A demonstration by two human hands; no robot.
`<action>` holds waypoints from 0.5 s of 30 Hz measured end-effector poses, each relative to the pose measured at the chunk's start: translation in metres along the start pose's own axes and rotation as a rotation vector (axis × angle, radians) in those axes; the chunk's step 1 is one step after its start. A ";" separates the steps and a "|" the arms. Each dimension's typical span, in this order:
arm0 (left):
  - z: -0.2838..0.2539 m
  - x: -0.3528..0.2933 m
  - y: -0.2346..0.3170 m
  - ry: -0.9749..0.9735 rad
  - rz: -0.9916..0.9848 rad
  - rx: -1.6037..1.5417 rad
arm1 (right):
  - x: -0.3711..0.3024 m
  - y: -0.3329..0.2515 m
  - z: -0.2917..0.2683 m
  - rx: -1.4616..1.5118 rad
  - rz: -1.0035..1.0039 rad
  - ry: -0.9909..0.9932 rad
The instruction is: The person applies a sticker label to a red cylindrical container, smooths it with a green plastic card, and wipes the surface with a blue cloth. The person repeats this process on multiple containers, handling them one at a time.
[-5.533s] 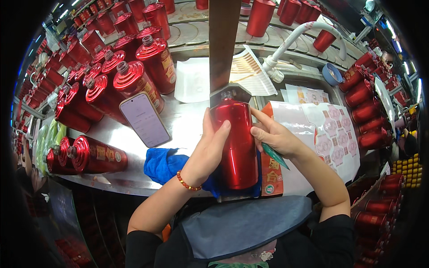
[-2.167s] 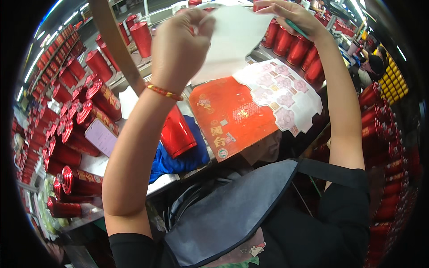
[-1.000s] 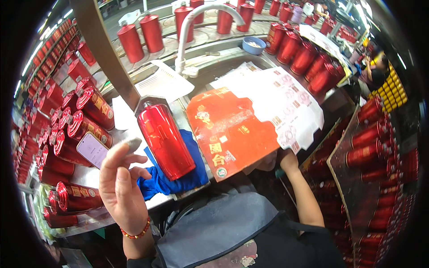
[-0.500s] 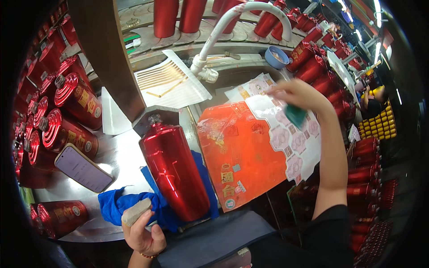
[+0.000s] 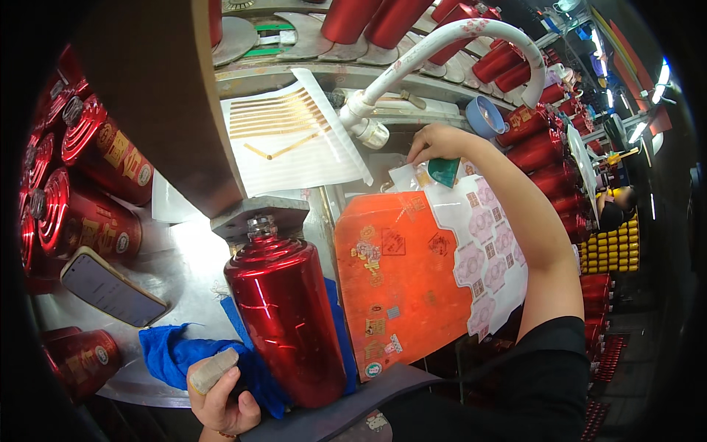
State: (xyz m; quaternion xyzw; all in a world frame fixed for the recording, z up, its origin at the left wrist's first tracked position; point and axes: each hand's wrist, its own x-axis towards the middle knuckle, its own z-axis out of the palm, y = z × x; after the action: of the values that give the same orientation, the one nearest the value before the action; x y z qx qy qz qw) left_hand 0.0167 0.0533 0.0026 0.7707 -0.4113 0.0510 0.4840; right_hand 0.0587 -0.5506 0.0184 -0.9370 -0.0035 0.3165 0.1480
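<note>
Near the lower edge, my left hand (image 5: 224,405) is closed round a small grey block (image 5: 214,370) with worn edges. My right hand (image 5: 440,141) reaches to the far end of an orange board (image 5: 405,287). A green scraper (image 5: 444,172) sticks out beneath its curled fingers, and the fingertips are at a small pale sheet (image 5: 403,177). White decal sheets (image 5: 471,243) printed in pink cover the board's right side. Between my arms a shiny red bottle (image 5: 283,317) lies on a blue cloth (image 5: 173,357), its neck against a dark metal block (image 5: 259,211).
A brown post (image 5: 162,96) rises at the left. Behind the bottle lies a sheet of gold strips (image 5: 276,129), beside a white tap (image 5: 412,62). A phone (image 5: 114,286) leans by red bottles (image 5: 81,225). A blue bowl (image 5: 484,116) stands far right; more red bottles line both sides.
My right hand has moved left and away, to the far end of the board, with the green scraper. The view has shifted slightly. My left hand still holds the grey block.
</note>
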 end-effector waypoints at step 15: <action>0.007 0.007 0.000 0.041 -0.004 0.009 | 0.020 -0.028 0.004 -0.057 0.177 -0.466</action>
State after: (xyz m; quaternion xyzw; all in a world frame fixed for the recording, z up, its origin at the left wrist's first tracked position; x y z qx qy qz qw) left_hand 0.0183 0.0435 0.0022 0.7726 -0.3996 0.0677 0.4888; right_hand 0.0741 -0.5202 0.0114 -0.8391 0.0358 0.5356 0.0883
